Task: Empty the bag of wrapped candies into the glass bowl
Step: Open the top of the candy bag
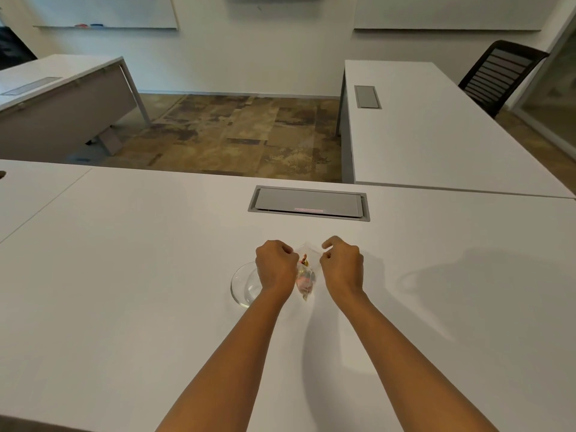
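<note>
Both hands pinch the top of the clear bag (304, 277), left hand (276, 268) and right hand (343, 266) on opposite edges. Candies (304, 280) sit inside it. The bowl (244, 285) rests on the worktop (124, 291), partly under the left wrist.

The bag (305, 277) between the fingers is clear, glossy plastic (crinkled). The bowl (244, 285) is smooth glass; the table (124, 275) matt white.

White desks (436, 135), black chair (495, 76), patchy carpet (243, 132)

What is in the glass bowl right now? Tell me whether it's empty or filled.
Empty. The glass bowl shows only clear glass where visible; the left hand covers part. The candies remain inside the bag.
</note>
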`<action>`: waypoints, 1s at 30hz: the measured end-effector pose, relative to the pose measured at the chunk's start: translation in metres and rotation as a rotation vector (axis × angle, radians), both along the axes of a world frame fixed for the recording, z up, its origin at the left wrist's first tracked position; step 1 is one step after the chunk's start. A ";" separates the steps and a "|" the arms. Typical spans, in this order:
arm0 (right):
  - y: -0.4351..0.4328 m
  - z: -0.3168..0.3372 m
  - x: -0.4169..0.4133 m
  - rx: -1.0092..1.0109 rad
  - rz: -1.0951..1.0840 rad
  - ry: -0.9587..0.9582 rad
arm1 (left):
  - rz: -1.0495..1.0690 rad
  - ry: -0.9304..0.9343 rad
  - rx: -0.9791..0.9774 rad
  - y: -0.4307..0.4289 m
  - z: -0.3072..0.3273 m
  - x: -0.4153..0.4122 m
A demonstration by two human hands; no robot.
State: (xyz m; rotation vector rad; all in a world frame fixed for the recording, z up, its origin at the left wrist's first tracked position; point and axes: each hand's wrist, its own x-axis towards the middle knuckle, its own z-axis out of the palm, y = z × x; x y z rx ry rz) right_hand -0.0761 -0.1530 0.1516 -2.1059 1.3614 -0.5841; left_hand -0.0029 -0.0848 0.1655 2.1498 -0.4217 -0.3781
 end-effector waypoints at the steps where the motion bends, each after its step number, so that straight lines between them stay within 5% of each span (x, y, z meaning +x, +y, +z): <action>1: 0.000 0.000 -0.001 -0.025 0.018 0.003 | -0.001 -0.010 0.000 0.000 0.000 0.002; 8: -0.005 0.000 -0.001 -0.171 0.259 0.140 | -0.127 -0.150 0.044 0.000 0.003 0.007; 15: -0.009 0.001 -0.001 -0.125 0.179 0.228 | -0.279 -0.269 0.170 0.001 0.009 0.007; 25: -0.011 0.000 -0.016 0.015 0.094 -0.269 | -0.255 -0.332 0.083 0.006 0.012 0.010; 30: -0.030 -0.015 -0.025 0.236 0.190 -0.236 | -0.202 -0.356 -0.055 0.011 0.014 0.018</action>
